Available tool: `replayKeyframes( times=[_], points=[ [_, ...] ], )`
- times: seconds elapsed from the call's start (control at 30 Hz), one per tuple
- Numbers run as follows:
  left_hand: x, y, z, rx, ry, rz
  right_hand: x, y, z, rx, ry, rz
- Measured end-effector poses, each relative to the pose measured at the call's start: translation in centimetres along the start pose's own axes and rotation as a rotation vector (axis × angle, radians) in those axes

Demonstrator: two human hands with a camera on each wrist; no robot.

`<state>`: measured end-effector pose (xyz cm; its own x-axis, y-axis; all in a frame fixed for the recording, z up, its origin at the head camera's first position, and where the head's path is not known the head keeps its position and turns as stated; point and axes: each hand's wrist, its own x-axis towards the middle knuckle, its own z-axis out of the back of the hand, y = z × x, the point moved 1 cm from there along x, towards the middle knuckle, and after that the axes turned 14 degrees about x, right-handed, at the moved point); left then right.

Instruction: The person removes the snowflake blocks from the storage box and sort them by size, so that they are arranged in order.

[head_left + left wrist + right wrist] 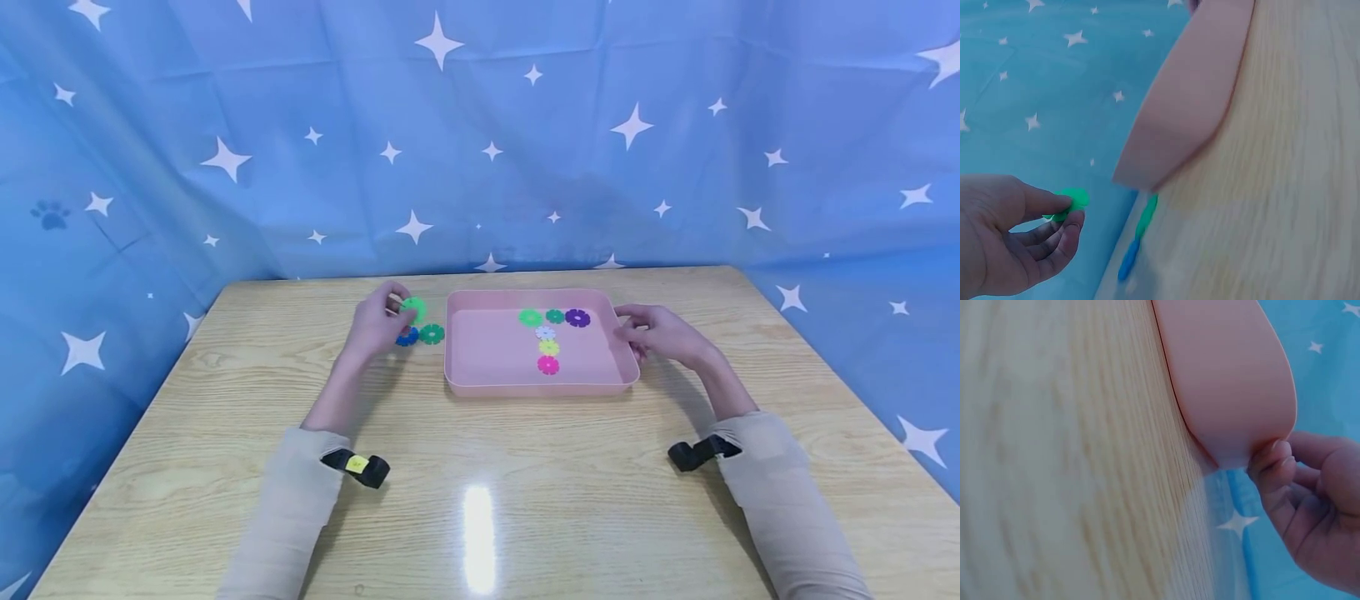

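My left hand (375, 325) pinches a bright green notched plastic disc (414, 309) between thumb and fingers, raised above the table left of the pink tray (480, 346). In the left wrist view the green disc (1076, 200) shows at the fingertips. Just below that hand, a blue disc (407, 337) and a darker green disc (431, 334) lie side by side. At the tray's right end, my right hand (663, 335) holds the wall near the rim. The right wrist view has its curled fingers (1275, 464) against the tray's outer wall.
Inside the tray, a light green disc (530, 318), a dark green disc (555, 317) and a purple disc (577, 317) form a row. Beneath them run a white disc (545, 332), a yellow disc (549, 347) and a pink disc (548, 365). A starry blue curtain (360, 200) hangs behind the wooden table (420, 500).
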<state>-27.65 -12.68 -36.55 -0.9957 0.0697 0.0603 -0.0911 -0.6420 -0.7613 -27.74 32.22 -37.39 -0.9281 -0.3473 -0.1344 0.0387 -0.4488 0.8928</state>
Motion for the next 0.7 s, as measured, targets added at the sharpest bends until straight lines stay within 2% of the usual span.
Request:
replayKeyframes(
  times=[0.2, 0.4, 0.57, 0.7],
  points=[
    [-0.4, 3.0, 1.8, 0.032, -0.014, 0.049, 0.0, 0.0, -0.1, 0.021, 0.005, 0.006],
    [-0.6, 5.3, 2.5, 0.101, -0.02, 0.09, 0.2, -0.1, -0.1, 0.036, 0.007, 0.012],
    [-0.6, 6.0, 2.4, 0.133, -0.008, 0.103, 0.1, -0.1, 0.0, 0.03, 0.006, 0.015],
    [-0.5, 5.9, 2.2, 0.178, -0.028, 0.101, 0.1, -0.1, 0.0, 0.028, 0.005, 0.018]
  ],
)
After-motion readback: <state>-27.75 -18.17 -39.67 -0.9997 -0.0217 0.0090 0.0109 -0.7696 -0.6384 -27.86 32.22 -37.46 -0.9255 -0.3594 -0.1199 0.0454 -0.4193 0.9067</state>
